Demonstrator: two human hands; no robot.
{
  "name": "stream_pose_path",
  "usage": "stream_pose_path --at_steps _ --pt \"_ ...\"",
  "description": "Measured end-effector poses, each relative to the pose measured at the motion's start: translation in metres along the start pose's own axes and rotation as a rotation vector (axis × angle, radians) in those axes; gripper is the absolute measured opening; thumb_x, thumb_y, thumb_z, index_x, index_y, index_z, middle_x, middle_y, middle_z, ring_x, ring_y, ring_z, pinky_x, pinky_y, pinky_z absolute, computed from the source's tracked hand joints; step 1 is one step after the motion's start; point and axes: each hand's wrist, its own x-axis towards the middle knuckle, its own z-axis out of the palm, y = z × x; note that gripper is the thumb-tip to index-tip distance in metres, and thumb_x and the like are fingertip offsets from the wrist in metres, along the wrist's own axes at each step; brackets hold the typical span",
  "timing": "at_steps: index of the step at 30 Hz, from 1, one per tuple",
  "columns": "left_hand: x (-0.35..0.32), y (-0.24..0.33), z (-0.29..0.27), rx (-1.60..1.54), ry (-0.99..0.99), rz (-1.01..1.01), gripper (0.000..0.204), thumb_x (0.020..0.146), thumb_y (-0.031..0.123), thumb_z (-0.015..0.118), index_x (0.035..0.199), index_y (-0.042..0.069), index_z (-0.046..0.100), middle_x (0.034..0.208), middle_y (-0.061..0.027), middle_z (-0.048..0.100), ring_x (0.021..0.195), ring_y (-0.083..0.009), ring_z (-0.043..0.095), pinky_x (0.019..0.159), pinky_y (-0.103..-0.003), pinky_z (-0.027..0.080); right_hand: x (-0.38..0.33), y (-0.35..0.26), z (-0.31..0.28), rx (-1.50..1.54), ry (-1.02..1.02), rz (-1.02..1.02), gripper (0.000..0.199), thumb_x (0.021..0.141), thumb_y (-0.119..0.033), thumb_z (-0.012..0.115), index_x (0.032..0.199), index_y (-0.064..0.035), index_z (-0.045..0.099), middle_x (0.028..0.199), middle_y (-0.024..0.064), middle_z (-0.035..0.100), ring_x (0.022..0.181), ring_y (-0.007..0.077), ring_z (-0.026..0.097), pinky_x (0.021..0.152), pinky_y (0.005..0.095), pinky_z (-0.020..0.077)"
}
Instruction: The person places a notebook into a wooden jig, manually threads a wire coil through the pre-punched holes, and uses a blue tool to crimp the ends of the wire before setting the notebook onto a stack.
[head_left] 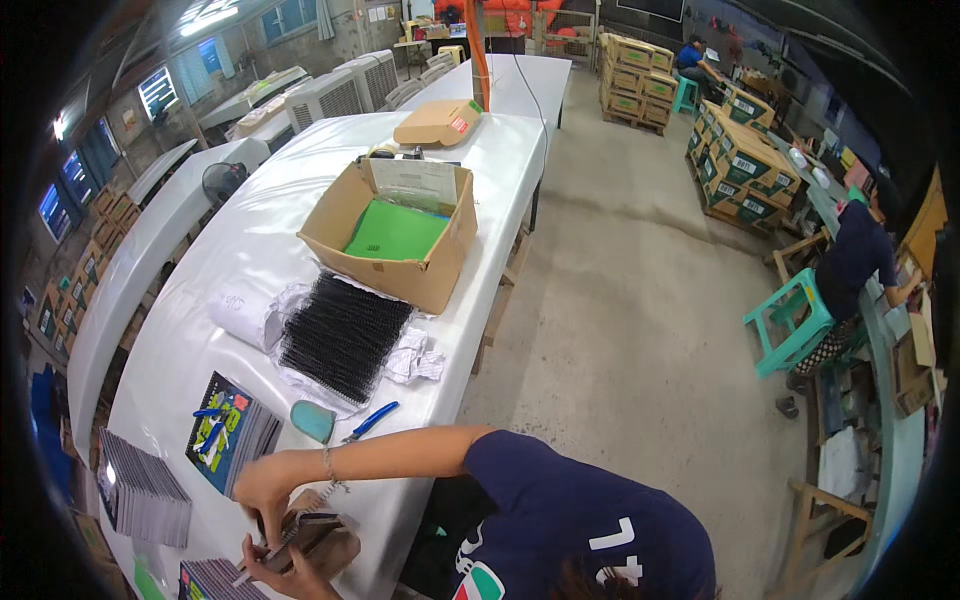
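Observation:
Both hands meet at the table's near edge over a brown wooden block (335,552). My left hand (285,577) is closed on a thin notebook (292,527), tilted with its edge up. Bent over that edge from above, the fingers of my right hand (265,490) are pinched together; what they hold is hidden. A grey wire coil (332,490) shows beside the right wrist. Close by, a stack of spiral notebooks (235,440) carries blue-handled pliers (210,430). Another blue-handled tool (372,422) lies next to a teal rounded piece (312,421).
Black binding coils (340,338) lie on crumpled paper, before a cardboard box (390,270) with green sheets inside. More notebook stacks (145,490) stand at the left, and a flat carton (438,122) farther back. A co-worker (855,255) sits on a green stool (795,322) at right.

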Motion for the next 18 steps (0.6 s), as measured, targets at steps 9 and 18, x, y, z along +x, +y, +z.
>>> stream_pose_path --at_steps 9,18 --pt "0.006 -0.024 -0.002 -0.016 0.054 0.058 0.053 0.089 0.018 0.054 0.139 0.009 0.042 0.132 -0.0158 0.051 0.121 -0.0330 0.050 0.101 -0.044 0.041 -0.015 -0.009 0.007 0.550 -0.044 -0.374 0.051 0.065 -0.039 0.085 0.105 -0.0088 0.075 0.099 0.0079 0.074 0.090 0.0189 0.067 0.075 0.0299 0.0496" --pt "0.005 -0.033 -0.003 0.088 0.098 0.121 0.070 0.079 0.017 0.068 0.141 0.007 0.037 0.136 -0.0225 0.043 0.122 -0.0400 0.047 0.103 -0.050 0.038 0.009 -0.002 0.021 0.532 -0.061 -0.426 0.056 0.062 -0.043 0.086 0.105 -0.0086 0.075 0.100 0.0109 0.074 0.089 0.0193 0.068 0.075 0.0314 0.0508"
